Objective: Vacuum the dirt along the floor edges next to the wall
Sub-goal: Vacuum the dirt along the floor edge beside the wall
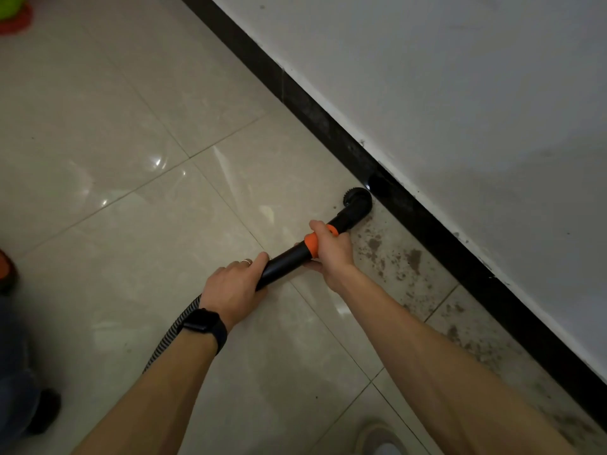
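Dirt (pixel 399 262) lies in brown specks and patches on the floor (pixel 131 224), in a band along the black baseboard (pixel 328 126). The baseboard runs from 11 o'clock down to 4 o'clock under the white wall (pixel 460 93).

Near the middle of the view a black vacuum tube (pixel 285 262) slants from 7 o'clock up to 1 o'clock. Its bent nozzle (pixel 356 205) sits on the floor just beside the baseboard, at the 11 o'clock end of the dirt. The tile on the nozzle's 10 o'clock side looks clean.

The right hand (pixel 331 251) grips the tube at its orange collar (pixel 312 244). The thumb lies over the top and the fingers (pixel 312 267) are curled under, clamped on the collar. The nozzle pokes out past this hand at 1 o'clock, and the nearest dirt patches lie just off the knuckles at 3 o'clock.

The left hand (pixel 233 287) holds the rear end of the tube, at 7 o'clock of the right hand. Its fingers are wrapped over the tube, and one with a ring (pixel 245 261) lies along the top. A dark watch (pixel 205 325) is on that wrist, and a striped hose (pixel 174 330) trails from under the hand toward 7 o'clock.

A pale shoe (pixel 377 438) shows at 6 o'clock. A dark shoe (pixel 42 410) and a trouser leg stand at 8 o'clock by the left edge.
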